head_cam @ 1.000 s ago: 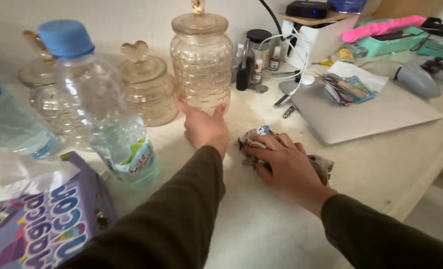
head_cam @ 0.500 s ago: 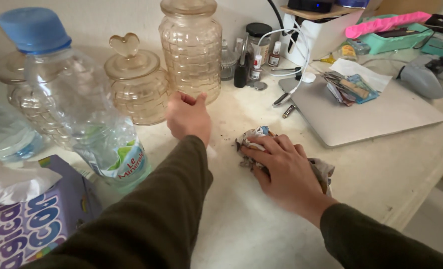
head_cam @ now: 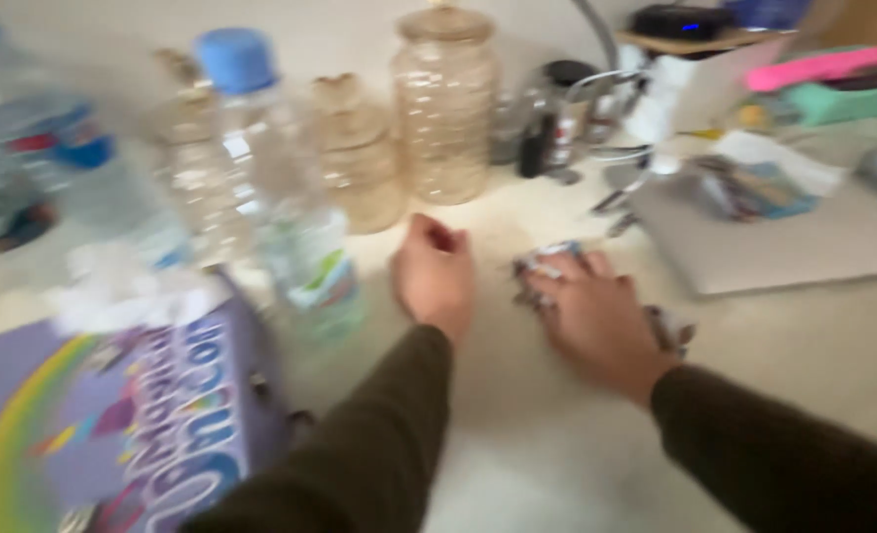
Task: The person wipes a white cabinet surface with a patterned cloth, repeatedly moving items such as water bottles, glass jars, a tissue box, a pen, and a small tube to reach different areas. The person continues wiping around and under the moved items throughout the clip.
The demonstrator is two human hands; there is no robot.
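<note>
The right hand (head_cam: 596, 321) presses flat on a crumpled cloth (head_cam: 557, 271) on the counter (head_cam: 774, 336), its fingers spread over the wad. The left hand (head_cam: 435, 276) rests beside it, fingers curled loosely with nothing in them, near a plastic bottle (head_cam: 291, 197) and a tall glass jar (head_cam: 445, 109). To wipe well, I'd judge, keep the palm down and the pressure even. The cloth is bunched; its longer side seems to run from the fingertips back toward the wrist.
</note>
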